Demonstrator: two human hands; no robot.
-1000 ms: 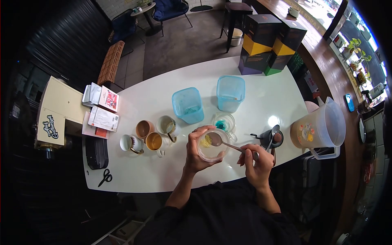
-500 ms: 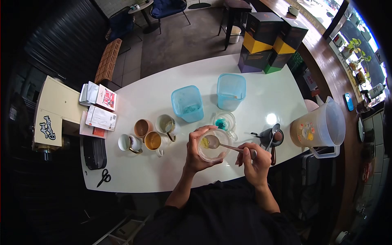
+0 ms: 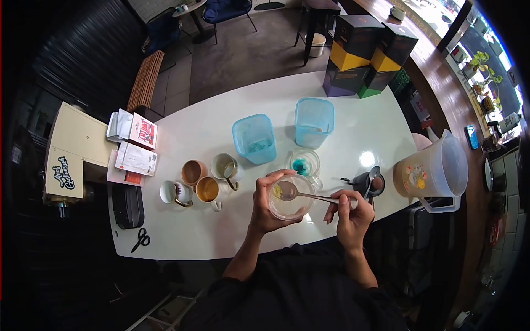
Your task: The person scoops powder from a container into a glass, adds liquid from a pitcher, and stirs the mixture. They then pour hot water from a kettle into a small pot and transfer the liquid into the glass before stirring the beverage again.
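My left hand point(image 3: 266, 207) is wrapped round a clear plastic cup point(image 3: 292, 208), tilted so its mouth faces me. A little yellow stuff point(image 3: 277, 191) clings inside at the cup's left. My right hand point(image 3: 353, 216) grips a metal spoon point(image 3: 317, 197) by its handle, and the spoon's bowl is inside the cup beside the yellow stuff. Just beyond the cup stands a clear glass mug point(image 3: 310, 160) with blue-green contents. Two light-blue plastic containers stand farther back, the left one point(image 3: 253, 132) with bluish bits at its bottom, the right one point(image 3: 314, 118) upright.
Several mugs point(image 3: 208, 189) stand to the left. Black scissors point(image 3: 141, 240) lie near the front left edge. At right are a dark small pot with spoons point(image 3: 370, 183) and a large plastic pitcher point(image 3: 430, 174). Stacked boxes point(image 3: 356, 52) occupy the table's far right corner.
My right hand has shifted slightly right and up, and the spoon has moved a little rightward inside the cup. My left hand still holds the cup in nearly the same place.
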